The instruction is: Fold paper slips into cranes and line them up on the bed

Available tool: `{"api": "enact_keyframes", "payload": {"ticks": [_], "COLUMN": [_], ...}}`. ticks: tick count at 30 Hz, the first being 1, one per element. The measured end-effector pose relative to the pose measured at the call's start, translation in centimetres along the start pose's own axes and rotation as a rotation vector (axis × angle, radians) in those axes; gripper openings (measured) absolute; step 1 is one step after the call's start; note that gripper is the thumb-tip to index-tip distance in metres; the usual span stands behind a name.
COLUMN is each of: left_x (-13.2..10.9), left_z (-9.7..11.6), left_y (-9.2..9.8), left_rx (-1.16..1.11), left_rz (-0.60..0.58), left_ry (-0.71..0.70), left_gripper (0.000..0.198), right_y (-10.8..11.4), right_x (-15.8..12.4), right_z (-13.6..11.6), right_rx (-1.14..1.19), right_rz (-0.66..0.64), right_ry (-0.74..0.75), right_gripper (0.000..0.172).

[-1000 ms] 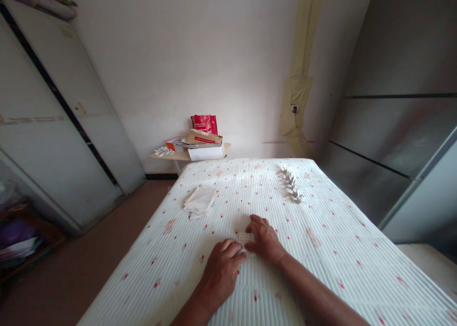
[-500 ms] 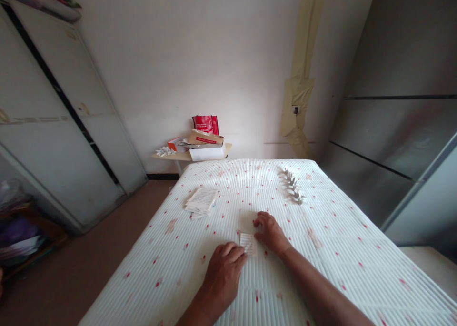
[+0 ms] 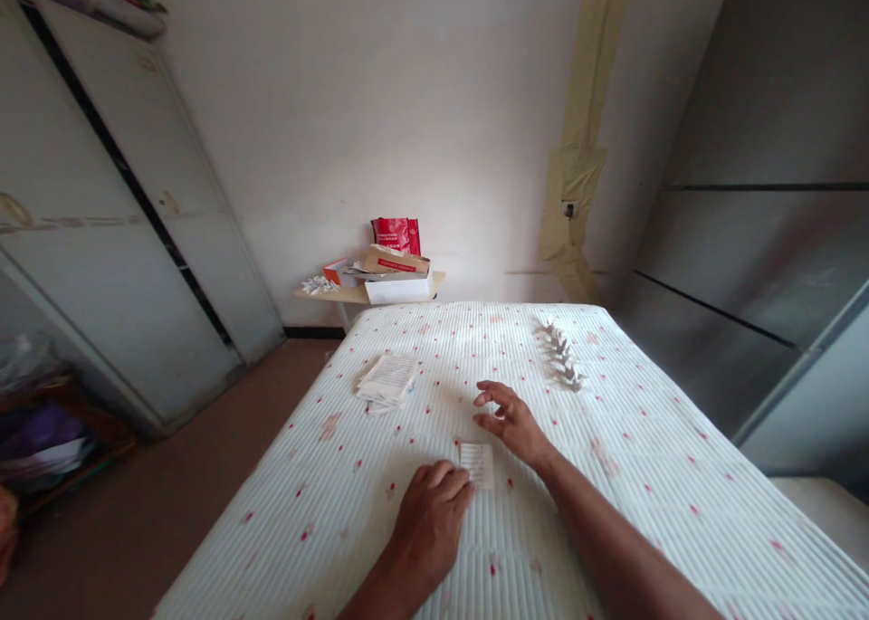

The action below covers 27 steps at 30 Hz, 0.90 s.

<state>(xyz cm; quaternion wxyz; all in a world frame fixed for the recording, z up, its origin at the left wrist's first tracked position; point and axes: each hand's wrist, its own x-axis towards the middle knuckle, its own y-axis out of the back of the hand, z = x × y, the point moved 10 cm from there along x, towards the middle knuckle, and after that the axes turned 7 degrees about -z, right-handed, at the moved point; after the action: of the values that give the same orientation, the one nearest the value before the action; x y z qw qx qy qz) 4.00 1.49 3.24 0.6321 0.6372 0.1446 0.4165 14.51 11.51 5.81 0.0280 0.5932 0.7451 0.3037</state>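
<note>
A small square of printed paper [image 3: 477,465] lies flat on the quilted cover [image 3: 380,548]. My left hand [image 3: 434,519] has its curled fingers on the paper's left edge, the thumb side hidden from view. Just above and to the right of the square, my right hand [image 3: 509,421] is lifted off it, fingers apart with nothing between them. Farther off to the left rests a loose stack of printed sheets [image 3: 388,377]. A row of several folded paper cranes [image 3: 562,353] stands on the far right of the cover.
Beyond the cover's far edge, a small side table [image 3: 346,294] bears a white box [image 3: 397,290], a red bag [image 3: 395,234] and a pile of white pieces [image 3: 319,285]. Grey cabinets [image 3: 88,240] flank the left; a dark panelled surface [image 3: 740,240] rises on the right.
My right hand has come away from the paper square, moving slightly up and away with its fingers spreading. My left hand stays at the paper's edge. The view has shifted a little.
</note>
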Motion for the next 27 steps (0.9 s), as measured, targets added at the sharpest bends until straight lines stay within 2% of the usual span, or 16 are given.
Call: {"api": "enact_keyframes", "payload": {"ticks": [4, 7, 10, 21, 27], "left_x": [0.0, -0.1, -0.1, 0.0, 0.2], "left_z": [0.0, 0.1, 0.1, -0.2, -0.4], "left_y": [-0.1, -0.2, -0.1, -0.2, -0.3], "left_rx": [-0.001, -0.012, -0.009, -0.023, -0.066], "left_rz": [-0.026, -0.047, -0.043, -0.058, -0.073], "left_ry": [0.006, 0.008, 0.012, 0.051, 0.071], "left_gripper": [0.017, 0.019, 0.025, 0.017, 0.018], "right_y": [-2.7, -5.0, -5.7, -4.7, -2.8], "right_x": [0.1, 0.1, 0.4, 1.0, 0.9], "right_z": [-0.8, -0.2, 0.4, 0.5, 1.9], "right_rx": [-0.122, -0.28, -0.362, -0.317, -0.232], "right_rz": [-0.176, -0.312, -0.366, -0.253, -0.105], "right_ry": [0.058, 0.015, -0.012, -0.02, -0.118], "right_gripper": [0.031, 0.033, 0.035, 0.028, 0.025]}}
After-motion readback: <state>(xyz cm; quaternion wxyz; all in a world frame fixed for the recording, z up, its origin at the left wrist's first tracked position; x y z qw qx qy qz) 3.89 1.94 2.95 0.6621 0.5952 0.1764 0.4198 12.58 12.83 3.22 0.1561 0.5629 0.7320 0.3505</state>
